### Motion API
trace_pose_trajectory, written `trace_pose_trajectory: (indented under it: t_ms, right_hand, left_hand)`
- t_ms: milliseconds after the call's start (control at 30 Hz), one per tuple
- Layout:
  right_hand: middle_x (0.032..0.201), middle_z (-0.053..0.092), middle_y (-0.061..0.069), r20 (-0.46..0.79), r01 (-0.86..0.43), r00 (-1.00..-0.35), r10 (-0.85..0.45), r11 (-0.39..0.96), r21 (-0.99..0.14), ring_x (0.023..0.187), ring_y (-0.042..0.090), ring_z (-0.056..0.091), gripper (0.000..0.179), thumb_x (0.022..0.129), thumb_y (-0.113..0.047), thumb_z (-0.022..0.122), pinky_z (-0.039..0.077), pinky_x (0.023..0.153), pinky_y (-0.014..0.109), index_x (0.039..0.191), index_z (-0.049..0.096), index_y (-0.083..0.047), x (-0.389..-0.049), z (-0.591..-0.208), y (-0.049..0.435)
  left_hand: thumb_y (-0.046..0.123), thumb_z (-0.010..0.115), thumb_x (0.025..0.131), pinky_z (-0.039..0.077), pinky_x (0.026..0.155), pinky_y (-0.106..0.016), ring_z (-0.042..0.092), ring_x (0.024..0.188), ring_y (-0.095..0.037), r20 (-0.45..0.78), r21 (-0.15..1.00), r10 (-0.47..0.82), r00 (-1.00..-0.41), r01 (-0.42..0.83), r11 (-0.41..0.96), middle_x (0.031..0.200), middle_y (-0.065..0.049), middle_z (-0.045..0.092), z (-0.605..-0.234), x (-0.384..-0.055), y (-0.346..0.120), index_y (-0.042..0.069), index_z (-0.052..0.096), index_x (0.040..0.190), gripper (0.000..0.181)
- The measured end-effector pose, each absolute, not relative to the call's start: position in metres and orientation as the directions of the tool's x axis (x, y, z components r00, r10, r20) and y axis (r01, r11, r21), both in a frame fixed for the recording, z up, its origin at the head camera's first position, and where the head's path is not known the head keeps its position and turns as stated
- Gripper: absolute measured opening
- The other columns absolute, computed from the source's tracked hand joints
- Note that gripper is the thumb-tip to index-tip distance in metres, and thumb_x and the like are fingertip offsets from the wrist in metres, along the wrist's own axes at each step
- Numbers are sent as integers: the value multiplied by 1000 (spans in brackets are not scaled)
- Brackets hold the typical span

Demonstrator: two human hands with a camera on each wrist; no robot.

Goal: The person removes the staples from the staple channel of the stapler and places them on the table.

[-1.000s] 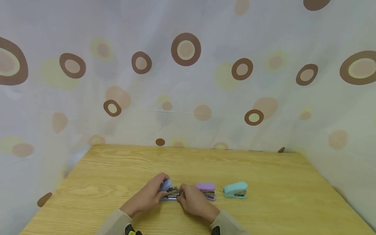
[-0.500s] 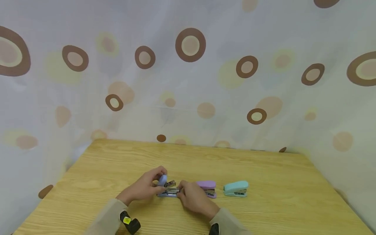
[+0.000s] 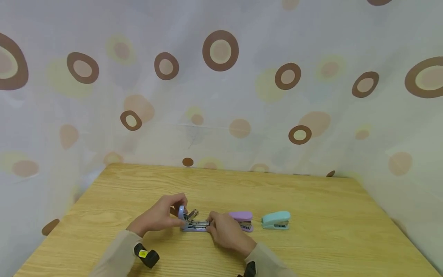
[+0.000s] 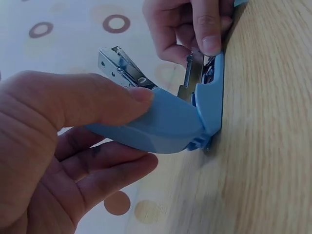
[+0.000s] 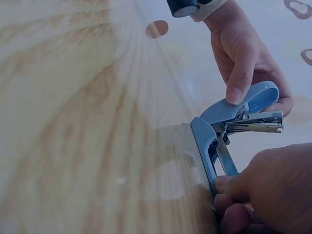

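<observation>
A blue stapler point(image 3: 195, 227) lies on the table with its top cover swung up and back, its metal staple channel exposed. My left hand point(image 3: 160, 215) grips the raised cover point(image 4: 168, 122), thumb on one side and fingers on the other. At the stapler's front end, my right hand point(image 3: 226, 231) pinches the base point(image 5: 207, 146) between thumb and fingers and holds it against the table. A metal arm point(image 4: 122, 66) sticks out from under the cover, angled away from the base.
Just right of my right hand stands a purple stapler point(image 3: 243, 220), partly hidden by it. Farther right is a mint-green stapler point(image 3: 275, 220). The wooden table point(image 3: 138, 184) meets a patterned curtain point(image 3: 221, 96) at the back.
My left hand has moved left, swinging the blue stapler's cover from partly raised to about upright, so the channel is more exposed. My right hand keeps its grip on the base.
</observation>
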State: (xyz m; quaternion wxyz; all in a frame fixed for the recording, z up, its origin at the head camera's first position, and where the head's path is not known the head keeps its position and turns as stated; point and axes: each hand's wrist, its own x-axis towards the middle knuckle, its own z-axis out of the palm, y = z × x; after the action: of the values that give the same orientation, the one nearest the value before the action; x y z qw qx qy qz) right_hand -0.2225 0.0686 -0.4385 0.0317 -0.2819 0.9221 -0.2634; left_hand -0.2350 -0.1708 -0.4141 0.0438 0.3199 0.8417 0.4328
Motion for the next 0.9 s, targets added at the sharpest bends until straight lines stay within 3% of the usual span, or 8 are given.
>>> trace_pose_trajectory:
  t_ms: [133, 400, 700, 900]
  right_hand:
    - [77, 69, -3, 94, -509, -836, -541, 699, -502, 66, 2, 61, 11, 91, -15, 65, 48, 60, 21, 99, 64, -8, -222, -439, 70]
    - [75, 68, -3, 110, -535, -819, -563, 679, -502, 63, 0, 58, 10, 91, -14, 64, 47, 59, 19, 99, 64, -7, -222, -441, 67]
    - [74, 67, -5, 117, -532, -830, -545, 710, -461, 62, 0, 58, 11, 91, -15, 65, 46, 57, 19, 99, 63, -7, -219, -438, 66]
    - [72, 68, -7, 118, -510, -850, -513, 748, -425, 61, -1, 56, 10, 90, -17, 66, 43, 54, 19, 96, 65, -10, -216, -437, 65]
  left_hand:
    - [2, 78, 76, 54, 75, -27, 58, 81, -9, 211, 773, 583, -785, 499, 392, 85, -1, 56, -416, -236, -174, 9, 50, 90, 32]
    - [1, 79, 73, 54, 76, -26, 64, 91, -12, 200, 794, 496, -845, 436, 423, 95, -3, 62, -424, -231, -184, 12, 51, 87, 33]
    - [-2, 82, 66, 47, 68, -23, 56, 75, -10, 215, 777, 435, -874, 423, 466, 85, -2, 60, -428, -229, -190, 8, 47, 77, 38]
    - [4, 86, 66, 45, 66, -21, 51, 74, -10, 216, 755, 396, -893, 409, 513, 85, -4, 57, -430, -230, -191, 7, 45, 78, 42]
